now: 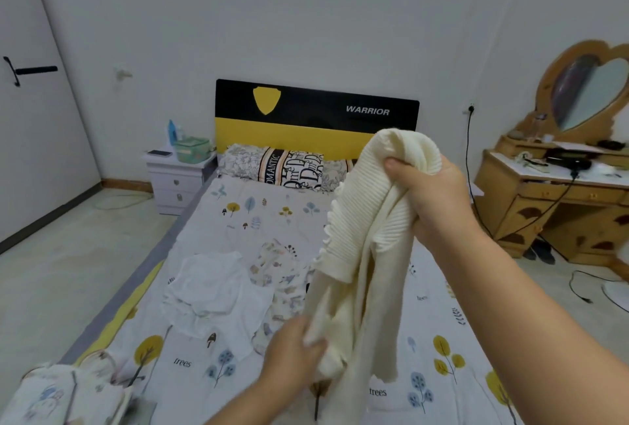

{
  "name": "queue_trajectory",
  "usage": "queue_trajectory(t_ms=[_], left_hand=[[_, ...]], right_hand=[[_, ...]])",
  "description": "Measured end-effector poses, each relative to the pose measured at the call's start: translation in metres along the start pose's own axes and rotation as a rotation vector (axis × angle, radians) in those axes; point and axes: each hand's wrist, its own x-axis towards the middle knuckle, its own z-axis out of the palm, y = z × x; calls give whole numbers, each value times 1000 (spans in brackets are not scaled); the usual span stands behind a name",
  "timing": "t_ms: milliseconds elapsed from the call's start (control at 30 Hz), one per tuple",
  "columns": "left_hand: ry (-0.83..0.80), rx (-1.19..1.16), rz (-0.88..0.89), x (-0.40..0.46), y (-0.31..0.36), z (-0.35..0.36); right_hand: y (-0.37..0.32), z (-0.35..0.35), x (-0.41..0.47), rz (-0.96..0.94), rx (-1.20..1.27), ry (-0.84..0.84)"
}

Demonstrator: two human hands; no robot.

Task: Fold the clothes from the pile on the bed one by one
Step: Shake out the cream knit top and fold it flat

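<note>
Cream knit garment (360, 237) is held hanging lengthwise: right hand (432, 193) clenched on top, left hand (292, 346) pinching its lower edge.

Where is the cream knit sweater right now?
The sweater hangs above the bed, right of centre, held by the right hand at top and left hand below.
</note>
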Motion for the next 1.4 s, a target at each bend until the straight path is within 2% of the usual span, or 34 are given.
queue_trajectory(t_ms=[100, 167, 300, 500, 667, 833, 933, 1000, 1033, 1100, 1133, 1200, 1267, 1333, 1400], left_hand=[[93, -214, -52, 19, -7, -50], [140, -245, -44, 30, -4, -88], [97, -289, 78, 43, 29, -142], [128, -457, 63, 46, 91, -165], [109, -504, 104, 41, 115, -161], [115, -499, 125, 33, 122, -153], [181, -385, 95, 27, 114, -154], [220, -348, 65, 23, 104, -154], [236, -334, 36, 22, 99, -153], [252, -338, -29, 18, 89, -152], [250, -351, -48, 16, 84, -152], [227, -317, -62, 11, 75, -152], [195, -181, -89, 4, 67, -154], [161, -81, -93, -2, 59, -156], [87, -88, -27, -8, 52, -158]], right_hand=[[0, -36, 1, 13, -26, 38], [7, -62, -1, 58, -71, 42], [28, -102, -10, 101, -301, -37], [61, -133, -21, 177, -494, -216], [86, -137, -30, 240, -584, -253], [103, -129, -41, 385, -526, -234], [106, -131, -39, 543, -306, -217], [96, -135, -36, 636, -101, -339], [89, -136, -35, 651, -78, -430], [76, -135, -32, 584, -173, -555], [73, -134, -31, 514, -260, -560], [68, -131, -28, 376, -414, -457], [61, -131, -27, 282, -470, -374], [54, -134, -30, 232, -499, -340], [50, -139, -34, 207, -545, -327]])
